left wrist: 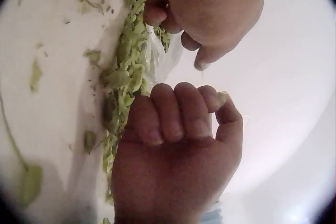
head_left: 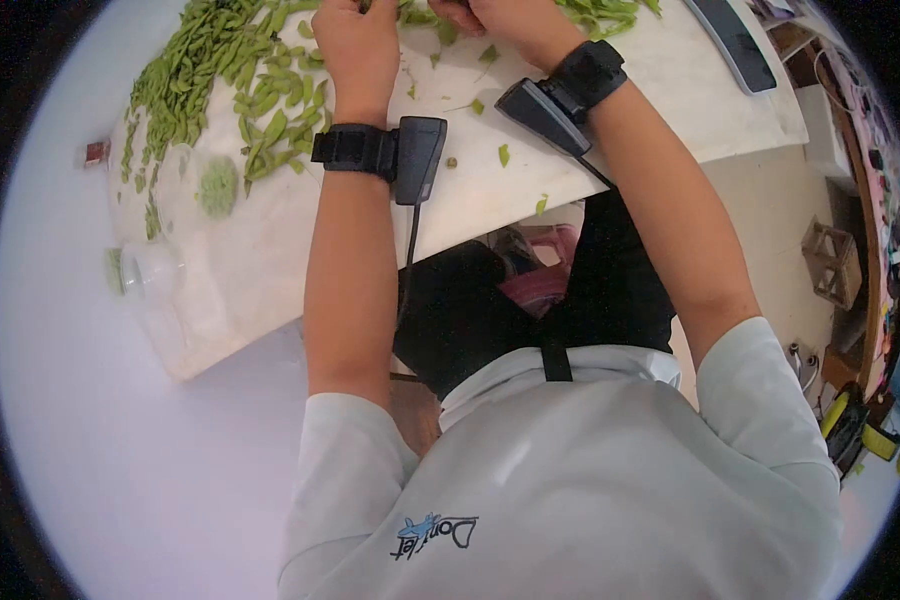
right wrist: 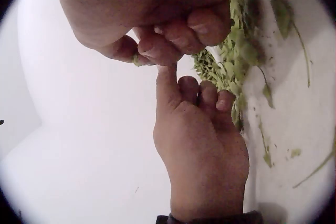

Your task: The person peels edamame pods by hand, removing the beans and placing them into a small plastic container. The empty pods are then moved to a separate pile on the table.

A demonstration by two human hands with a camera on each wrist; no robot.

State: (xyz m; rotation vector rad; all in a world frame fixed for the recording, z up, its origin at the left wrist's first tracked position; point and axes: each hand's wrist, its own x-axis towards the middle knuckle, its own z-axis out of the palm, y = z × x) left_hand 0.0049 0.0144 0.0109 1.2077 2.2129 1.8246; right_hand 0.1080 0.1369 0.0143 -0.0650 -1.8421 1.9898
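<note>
My left hand [head_left: 360, 60] is at the table's far side, and in the left wrist view the left hand [left wrist: 176, 150] has curled fingers, thumb and index pinching a small green bit [left wrist: 222, 97]. Facing it is my right hand [head_left: 525, 28], seen in the right wrist view as the right hand [right wrist: 202, 142] with its index tip by the left fingertips and the other fingers curled. Nothing shows in its fingers; its thumb is hidden there. Green pods [head_left: 180, 85] lie heaped to the left of the hands, and more greenery [left wrist: 128, 66] is behind them.
A phone [head_left: 735, 45] lies on the white table [head_left: 670, 110] at the right. Loose leaves [head_left: 504, 155] and stem bits are scattered near the front edge. At the left are a clear container [head_left: 155, 272] and a green clump [head_left: 217, 187]. A wooden crate [head_left: 831, 263] stands on the floor.
</note>
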